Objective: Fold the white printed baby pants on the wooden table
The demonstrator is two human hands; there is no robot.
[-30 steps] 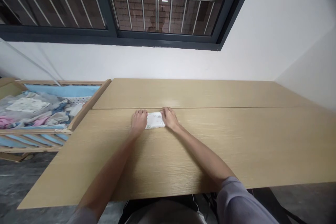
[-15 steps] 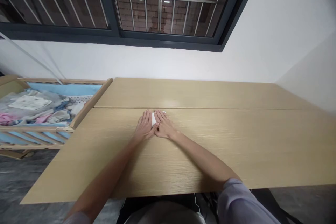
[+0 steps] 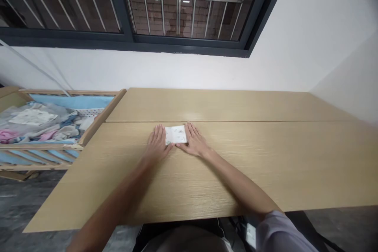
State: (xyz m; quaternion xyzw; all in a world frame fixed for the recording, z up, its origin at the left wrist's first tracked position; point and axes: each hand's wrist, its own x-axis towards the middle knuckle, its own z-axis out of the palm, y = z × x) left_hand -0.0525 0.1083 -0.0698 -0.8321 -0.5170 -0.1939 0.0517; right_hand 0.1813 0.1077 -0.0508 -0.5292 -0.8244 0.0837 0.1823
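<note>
Folded white printed cloth (image 3: 176, 135), lying flat just nearer than the seam of pale oak-veneer table (image 3: 236, 104). Left hand (image 3: 156, 144), right hand (image 3: 193, 141): both open, palms down, fingers spread, flanking the cloth's short edges, apparently steadying it. Off table's far-left corner: wooden crib (image 3: 102, 117), heaped clothes (image 3: 38, 120).

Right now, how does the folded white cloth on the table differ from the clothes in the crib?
The folded white cloth is a neat flat rectangle; the clothes lie in a rumpled heap. The cloth is white with a small print; the clothes are grey, blue, pink and white. The cloth sits on the wooden table between the left hand and right hand; the clothes lie inside the wooden crib. Both are soft fabric.
</note>
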